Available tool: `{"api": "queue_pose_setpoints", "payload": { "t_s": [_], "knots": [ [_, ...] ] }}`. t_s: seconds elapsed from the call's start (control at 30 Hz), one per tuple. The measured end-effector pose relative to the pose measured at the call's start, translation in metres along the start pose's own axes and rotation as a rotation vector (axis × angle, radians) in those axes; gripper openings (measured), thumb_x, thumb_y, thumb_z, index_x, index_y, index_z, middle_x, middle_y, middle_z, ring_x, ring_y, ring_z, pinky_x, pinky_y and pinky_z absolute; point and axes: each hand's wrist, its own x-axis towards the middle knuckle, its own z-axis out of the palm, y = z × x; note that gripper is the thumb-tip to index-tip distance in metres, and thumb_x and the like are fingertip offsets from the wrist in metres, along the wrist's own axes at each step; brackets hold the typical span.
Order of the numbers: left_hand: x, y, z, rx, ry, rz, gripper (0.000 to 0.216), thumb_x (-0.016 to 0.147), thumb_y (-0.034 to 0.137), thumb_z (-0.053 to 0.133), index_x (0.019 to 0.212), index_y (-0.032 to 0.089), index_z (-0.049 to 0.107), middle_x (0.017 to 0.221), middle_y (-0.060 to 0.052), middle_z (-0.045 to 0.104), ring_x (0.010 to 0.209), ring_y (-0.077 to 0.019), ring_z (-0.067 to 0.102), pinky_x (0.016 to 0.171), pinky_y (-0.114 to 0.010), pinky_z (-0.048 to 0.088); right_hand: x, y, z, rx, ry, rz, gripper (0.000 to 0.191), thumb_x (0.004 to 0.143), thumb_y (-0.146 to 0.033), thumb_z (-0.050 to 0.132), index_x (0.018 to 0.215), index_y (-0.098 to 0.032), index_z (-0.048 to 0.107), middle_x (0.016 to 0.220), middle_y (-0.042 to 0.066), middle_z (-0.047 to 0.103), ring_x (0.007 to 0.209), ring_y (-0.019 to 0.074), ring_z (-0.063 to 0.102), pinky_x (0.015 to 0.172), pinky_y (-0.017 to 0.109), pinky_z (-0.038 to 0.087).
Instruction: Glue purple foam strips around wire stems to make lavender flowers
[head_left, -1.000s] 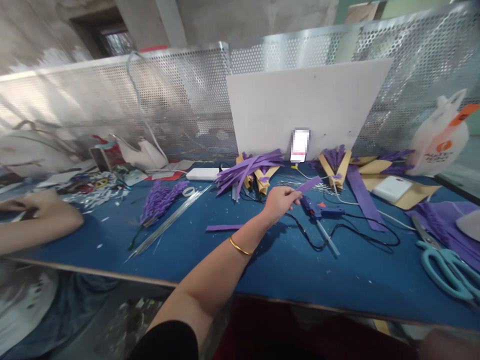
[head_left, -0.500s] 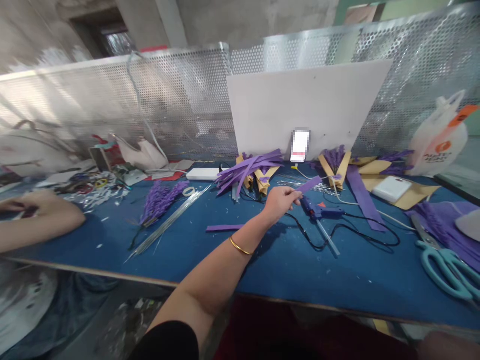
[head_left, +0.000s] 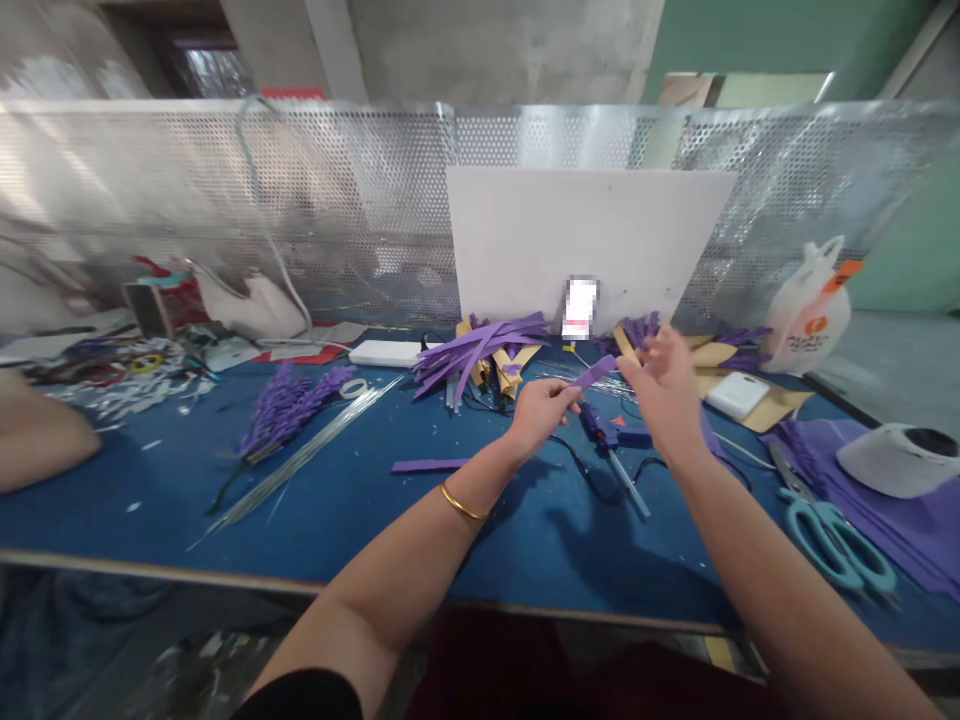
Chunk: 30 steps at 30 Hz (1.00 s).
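Note:
A short purple strip (head_left: 596,373) is pinched in my left hand (head_left: 541,412), between thumb and fingers, above the table. My right hand (head_left: 664,395) is raised at the strip's far end with its fingers apart and slightly blurred. Whether its thumb touches the strip, I cannot tell. Just below the hands lies a blue glue gun (head_left: 598,428), with a clear glue stick (head_left: 628,483) coming out of its back. Another purple strip (head_left: 429,466) lies flat left of my forearm.
Purple strips (head_left: 480,350) are heaped behind my left hand. Purple flower stems (head_left: 285,410) and thin wires (head_left: 307,460) lie to the left, teal scissors (head_left: 832,540) to the right. A phone (head_left: 580,305) leans on a white board (head_left: 585,220). Another person's arm (head_left: 41,435) rests at far left.
My right hand has come in from outside the view to the strip's end. My left hand still holds the strip. The view has turned slightly right.

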Motion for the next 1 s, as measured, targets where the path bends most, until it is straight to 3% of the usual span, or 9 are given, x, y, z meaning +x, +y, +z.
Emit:
{"api": "queue_pose_setpoints", "payload": {
  "t_s": [0.13,0.2,0.33,0.53,0.77,0.9,1.0],
  "knots": [
    [0.001,-0.004,0.0,0.095,-0.027,0.023,0.029,0.082,0.038,0.052,0.074,0.014,0.067,0.065,-0.001,0.066,0.045,-0.0063,0.05,0.048,-0.018,0.04,-0.012,0.004,0.017,0.283,-0.293,0.396,0.043,0.064,-0.051,0.074,0.09,-0.018,0.07,0.087,0.008,0.071,0.085,0.0228,0.065,0.077,0.037,0.051],
    [0.0,-0.007,0.001,0.192,-0.062,0.027,0.028,0.082,0.036,0.052,0.07,0.015,0.067,0.065,-0.001,0.067,0.048,-0.0081,0.053,0.049,-0.019,0.04,-0.021,0.009,0.025,0.377,-0.329,0.454,0.04,0.059,-0.046,0.078,0.086,-0.017,0.071,0.08,0.007,0.071,0.077,0.0216,0.065,0.073,0.036,0.052],
    [-0.002,-0.008,0.004,0.344,-0.093,0.034,0.031,0.081,0.036,0.05,0.064,0.017,0.067,0.06,-0.001,0.066,0.052,-0.0103,0.054,0.051,-0.02,0.039,-0.029,0.02,0.028,0.367,-0.214,0.469,0.035,0.054,-0.038,0.08,0.081,-0.018,0.072,0.077,0.005,0.072,0.071,0.0196,0.065,0.066,0.033,0.051],
    [-0.002,-0.004,0.007,0.344,-0.119,0.037,0.03,0.081,0.038,0.051,0.067,0.017,0.068,0.064,-0.001,0.068,0.052,-0.0095,0.054,0.052,-0.02,0.038,-0.018,0.028,0.017,0.287,-0.057,0.466,0.033,0.054,-0.039,0.079,0.076,-0.017,0.071,0.065,0.002,0.068,0.058,0.0158,0.059,0.052,0.028,0.044],
    [-0.001,-0.008,0.006,0.312,-0.138,-0.002,0.027,0.08,0.034,0.051,0.067,0.017,0.066,0.064,0.0,0.068,0.047,-0.0085,0.053,0.051,-0.02,0.039,-0.016,0.029,0.014,0.238,-0.106,0.424,0.036,0.057,-0.048,0.075,0.072,-0.015,0.071,0.058,0.002,0.064,0.053,0.0138,0.054,0.049,0.027,0.042],
    [-0.001,-0.009,0.007,0.303,-0.144,-0.016,0.026,0.08,0.035,0.052,0.068,0.017,0.067,0.065,-0.001,0.068,0.047,-0.0084,0.053,0.05,-0.02,0.04,-0.012,0.028,0.01,0.191,-0.095,0.379,0.031,0.056,-0.044,0.077,0.069,-0.016,0.069,0.056,0.0,0.062,0.054,0.0137,0.054,0.05,0.026,0.041],
    [0.0,-0.01,0.006,0.301,-0.143,-0.018,0.027,0.08,0.036,0.052,0.071,0.017,0.069,0.065,-0.001,0.068,0.047,-0.0082,0.052,0.05,-0.02,0.039,-0.011,0.027,0.008,0.165,-0.09,0.347,0.03,0.064,-0.045,0.07,0.072,-0.017,0.071,0.059,0.001,0.063,0.057,0.0147,0.055,0.052,0.026,0.042]
  ]
}}
